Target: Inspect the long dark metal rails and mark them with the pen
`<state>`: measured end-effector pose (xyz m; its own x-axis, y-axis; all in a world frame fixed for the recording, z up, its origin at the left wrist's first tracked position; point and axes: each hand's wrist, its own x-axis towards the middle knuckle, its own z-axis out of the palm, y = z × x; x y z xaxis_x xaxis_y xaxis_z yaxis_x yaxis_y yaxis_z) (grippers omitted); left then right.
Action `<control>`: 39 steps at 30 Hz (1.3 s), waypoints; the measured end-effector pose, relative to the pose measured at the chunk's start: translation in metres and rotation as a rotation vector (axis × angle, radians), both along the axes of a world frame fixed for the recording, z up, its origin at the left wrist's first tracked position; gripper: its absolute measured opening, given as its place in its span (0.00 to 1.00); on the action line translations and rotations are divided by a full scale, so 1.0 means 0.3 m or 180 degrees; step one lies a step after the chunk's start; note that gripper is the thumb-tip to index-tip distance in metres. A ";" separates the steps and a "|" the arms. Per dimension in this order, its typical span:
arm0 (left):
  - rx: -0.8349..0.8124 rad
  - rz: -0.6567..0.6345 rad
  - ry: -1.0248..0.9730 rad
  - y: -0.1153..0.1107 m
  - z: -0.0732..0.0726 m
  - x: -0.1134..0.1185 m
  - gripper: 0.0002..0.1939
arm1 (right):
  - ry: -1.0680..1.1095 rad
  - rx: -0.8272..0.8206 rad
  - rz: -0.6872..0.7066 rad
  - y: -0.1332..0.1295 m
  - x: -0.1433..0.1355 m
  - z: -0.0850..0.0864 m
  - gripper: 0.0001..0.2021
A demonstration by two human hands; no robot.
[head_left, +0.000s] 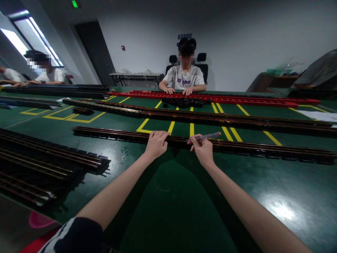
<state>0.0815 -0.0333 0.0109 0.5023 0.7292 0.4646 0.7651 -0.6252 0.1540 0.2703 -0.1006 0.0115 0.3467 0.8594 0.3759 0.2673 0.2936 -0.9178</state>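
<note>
A long black rail with copper-coloured strips (pixel 244 147) lies across the green table in front of me. My left hand (pixel 156 143) is closed over the rail's near and far edges, its fingers on top and thumb at the near side. In my right hand (pixel 202 150) is a slim pen-like tool with a clear handle (pixel 207 136). Its rounded, brownish end points up to the right, while the other end is down by the rail, between my fingers. Whether the tip touches the rail I cannot tell.
Several similar black rails (pixel 50 149) are stacked at the left, and more rails (pixel 189 116) run across beyond mine. Farther back are red rails (pixel 237 100) and a black pile of parts (pixel 184 102). A person (pixel 185 75) sits opposite, hands on the red rails. Yellow tape (pixel 192 121) marks the table.
</note>
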 end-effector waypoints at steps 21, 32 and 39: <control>0.0163 0.0050 0.0259 0.013 -0.030 0.007 0.16 | 0.0103 -0.0024 -0.0008 0.002 -0.002 -0.001 0.23; 0.0153 0.0067 0.0349 0.009 -0.031 0.013 0.19 | -0.0037 -0.0010 0.0002 0.003 0.004 -0.009 0.23; 0.0225 0.0113 0.0394 0.010 -0.031 0.011 0.20 | -0.0152 -0.0002 -0.0048 0.006 0.002 -0.002 0.23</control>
